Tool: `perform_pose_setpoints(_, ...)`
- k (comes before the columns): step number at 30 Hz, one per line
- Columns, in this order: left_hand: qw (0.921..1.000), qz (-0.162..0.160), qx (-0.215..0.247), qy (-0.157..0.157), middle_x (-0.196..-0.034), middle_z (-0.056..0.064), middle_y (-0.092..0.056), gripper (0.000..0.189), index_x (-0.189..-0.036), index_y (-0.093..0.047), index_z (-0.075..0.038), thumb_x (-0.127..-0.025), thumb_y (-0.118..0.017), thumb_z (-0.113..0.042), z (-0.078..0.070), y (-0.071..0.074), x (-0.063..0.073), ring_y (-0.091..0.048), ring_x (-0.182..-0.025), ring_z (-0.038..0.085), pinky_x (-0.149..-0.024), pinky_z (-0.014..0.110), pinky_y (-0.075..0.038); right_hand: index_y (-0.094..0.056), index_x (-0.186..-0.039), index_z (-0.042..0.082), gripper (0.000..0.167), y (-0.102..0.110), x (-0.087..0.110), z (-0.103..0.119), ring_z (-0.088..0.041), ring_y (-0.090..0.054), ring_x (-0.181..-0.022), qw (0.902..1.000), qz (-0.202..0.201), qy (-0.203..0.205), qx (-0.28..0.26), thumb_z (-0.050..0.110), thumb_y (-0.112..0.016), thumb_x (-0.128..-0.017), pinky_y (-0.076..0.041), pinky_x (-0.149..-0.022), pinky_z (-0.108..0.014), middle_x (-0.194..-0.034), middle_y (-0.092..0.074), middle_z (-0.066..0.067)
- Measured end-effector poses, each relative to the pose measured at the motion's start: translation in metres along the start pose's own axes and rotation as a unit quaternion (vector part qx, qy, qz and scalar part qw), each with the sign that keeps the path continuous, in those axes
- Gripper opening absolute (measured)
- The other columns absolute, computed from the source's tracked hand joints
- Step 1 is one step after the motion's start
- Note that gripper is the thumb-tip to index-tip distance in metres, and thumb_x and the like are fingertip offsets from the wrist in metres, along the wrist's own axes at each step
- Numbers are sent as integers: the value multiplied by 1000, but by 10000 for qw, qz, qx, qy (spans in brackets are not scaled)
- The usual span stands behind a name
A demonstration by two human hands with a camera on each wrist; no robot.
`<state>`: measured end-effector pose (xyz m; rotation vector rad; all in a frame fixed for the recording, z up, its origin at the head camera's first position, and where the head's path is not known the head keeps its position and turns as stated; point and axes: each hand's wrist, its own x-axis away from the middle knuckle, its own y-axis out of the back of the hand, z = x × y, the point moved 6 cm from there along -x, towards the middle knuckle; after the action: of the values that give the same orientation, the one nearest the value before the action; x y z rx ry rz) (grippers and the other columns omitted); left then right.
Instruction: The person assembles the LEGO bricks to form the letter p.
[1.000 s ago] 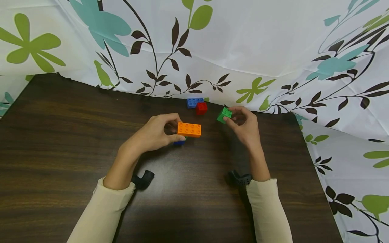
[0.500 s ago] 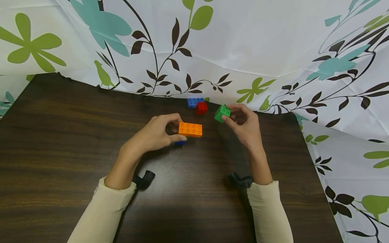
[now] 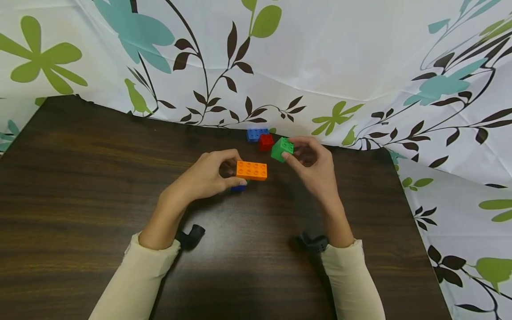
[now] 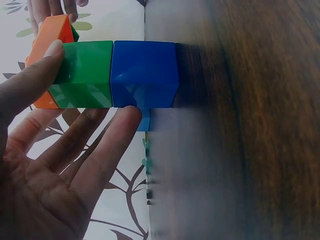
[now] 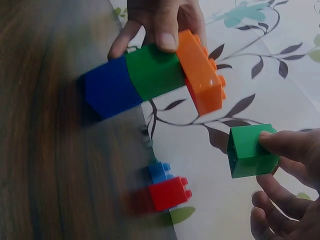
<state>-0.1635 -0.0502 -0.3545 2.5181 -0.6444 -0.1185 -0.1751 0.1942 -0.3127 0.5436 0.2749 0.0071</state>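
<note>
Head view, from the left: the left hand (image 3: 204, 175) pinches a stack (image 3: 251, 170), orange over green over blue; the orange top hides most of what is under it. Behind, on the table (image 3: 248, 258) near the cloth (image 3: 340, 53), a red brick (image 3: 266, 142) partly covers a blue brick (image 3: 256, 134). Rightmost, the right hand (image 3: 318, 173) pinches a green brick (image 3: 282, 150), raised off the table.

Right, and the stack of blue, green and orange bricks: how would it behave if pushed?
The stack is likely rigid, judging by its straight-edged, hard-looking bricks. It might tip rather than roll: it is narrow and boxy, with the orange brick overhanging the green middle brick. Its glossy faces may be slightly slippery.
</note>
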Motion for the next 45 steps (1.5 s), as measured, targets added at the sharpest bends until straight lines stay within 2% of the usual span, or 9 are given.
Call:
perform_pose_setpoints(13,9999,14,121,-60,-115,10,-77,30,-113,-66,-12,-93,-86,-18,-2,-2,-1,-72,-108,28,-99,53,-60,-73,-128,4,36,-13,5,11,-22,-63,-98,9998,57,192,-46,11,-83,-94,-53,-75,-19,-121,-74,-11)
perform_pose_setpoints(19,9998,39,138,-112,-116,11,-77,30,-114,-65,-11,-94,-86,-19,-2,-2,-1,-73,-108,28,-99,53,-60,-73,-129,7,35,-22,9,21,-21,-64,-97,9989,161,413,-146,12,-82,-95,-54,-76,-22,-117,-75,-10)
perform_pose_setpoints(28,9997,45,137,-185,-115,10,-78,30,-116,-66,-10,-94,-85,-18,-1,-1,-1,-73,-108,28,-98,53,-61,-73,-129,8,35,-36,15,29,-22,-66,-101,9975,233,639,-196,11,-82,-95,-56,-80,-23,-123,-75,-8)
perform_pose_setpoints(36,9997,59,112,-192,-116,10,-78,31,-117,-67,-10,-94,-85,-19,-1,-2,-1,-73,-109,29,-99,54,-60,-73,-130,7,38,-45,18,31,-22,-67,-103,9967,303,719,-227,11,-84,-94,-56,-83,-33,-127,-74,-9)
perform_pose_setpoints(45,9998,89,129,-135,-116,9,-77,30,-116,-66,-12,-94,-86,-19,-1,-2,-1,-73,-111,29,-100,54,-60,-74,-129,6,37,-49,22,38,-24,-66,-102,9949,219,938,-302,7,-84,-93,-55,-84,-27,-125,-73,-10)
